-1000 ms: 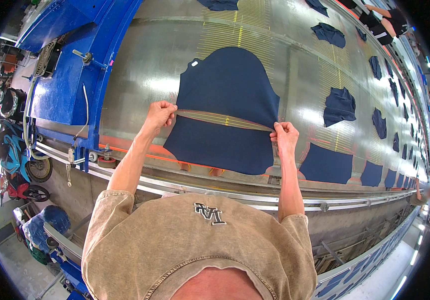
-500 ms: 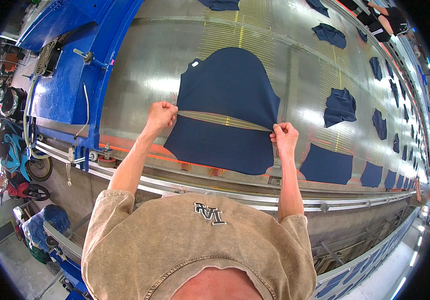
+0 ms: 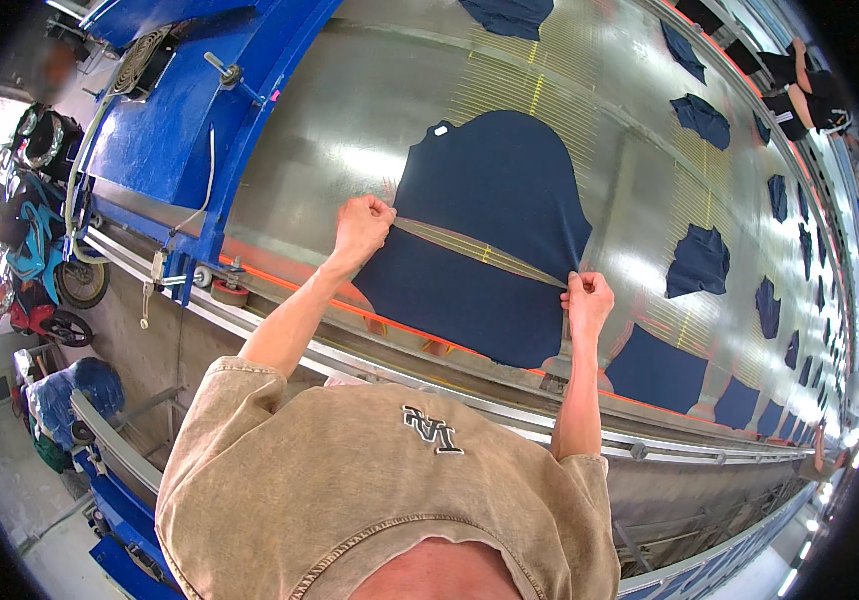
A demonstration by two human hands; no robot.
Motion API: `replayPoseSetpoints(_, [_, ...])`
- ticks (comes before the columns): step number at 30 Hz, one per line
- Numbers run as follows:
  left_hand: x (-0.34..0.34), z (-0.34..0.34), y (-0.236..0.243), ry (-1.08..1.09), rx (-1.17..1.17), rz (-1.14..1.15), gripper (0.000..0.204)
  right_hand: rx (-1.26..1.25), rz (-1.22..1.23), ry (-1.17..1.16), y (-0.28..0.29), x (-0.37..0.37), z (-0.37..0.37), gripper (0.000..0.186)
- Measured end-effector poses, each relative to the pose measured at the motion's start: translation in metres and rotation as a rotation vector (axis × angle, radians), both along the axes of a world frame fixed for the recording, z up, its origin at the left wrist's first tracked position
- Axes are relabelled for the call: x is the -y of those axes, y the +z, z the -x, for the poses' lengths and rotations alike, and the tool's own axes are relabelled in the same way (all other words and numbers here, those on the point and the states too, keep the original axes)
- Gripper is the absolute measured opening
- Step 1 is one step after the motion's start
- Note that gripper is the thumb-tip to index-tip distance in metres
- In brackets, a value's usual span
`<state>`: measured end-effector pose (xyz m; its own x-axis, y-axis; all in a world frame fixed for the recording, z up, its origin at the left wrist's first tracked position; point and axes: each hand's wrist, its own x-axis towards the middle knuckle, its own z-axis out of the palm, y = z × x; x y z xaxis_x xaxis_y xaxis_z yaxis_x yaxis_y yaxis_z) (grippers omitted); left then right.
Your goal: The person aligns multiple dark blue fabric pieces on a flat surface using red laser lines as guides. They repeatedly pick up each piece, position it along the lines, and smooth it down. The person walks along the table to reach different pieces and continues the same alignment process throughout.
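Note:
A large navy fabric panel (image 3: 495,185) with a rounded far edge lies on the long shiny table (image 3: 300,190). A small white tag sits at its upper left. My left hand (image 3: 365,228) pinches the panel's near left corner, and my right hand (image 3: 588,298) pinches its near right corner. Between the two hands the near edge is drawn almost straight. Closer to me, a second navy panel (image 3: 465,300) lies flat at the table's edge. A narrow strip of table with yellow marking lines shows between the two pieces.
A blue machine frame (image 3: 160,140) stands at the left end. A metal rail (image 3: 340,365) runs along the near side. Crumpled navy pieces (image 3: 700,262) and flat navy panels (image 3: 658,370) continue along the table to the right. Another person (image 3: 810,95) stands across the table.
The view has turned and shifted, so the table appears further right and lower. Both hands keep their pinch on the upper panel's corners, and the panels look nearly unchanged.

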<state>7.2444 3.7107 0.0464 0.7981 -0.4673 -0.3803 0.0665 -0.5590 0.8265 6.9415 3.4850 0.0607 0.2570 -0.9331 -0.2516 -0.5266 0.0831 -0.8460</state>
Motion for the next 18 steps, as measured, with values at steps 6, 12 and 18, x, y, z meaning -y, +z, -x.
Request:
replayPoseSetpoints(6, [0.0,0.001,-0.004,-0.007,0.026,0.0,0.017,0.025,0.003,0.011,-0.003,0.001,0.003,0.017])
replayPoseSetpoints(12, [-0.002,-0.002,-0.021,-0.043,0.129,-0.023,0.016,0.038,0.011,-0.001,-0.001,0.0,0.002,0.018])
replayPoseSetpoints(18, [-0.003,-0.004,-0.026,-0.046,0.155,-0.107,0.022,0.049,0.044,-0.007,-0.007,0.0,0.005,0.018])
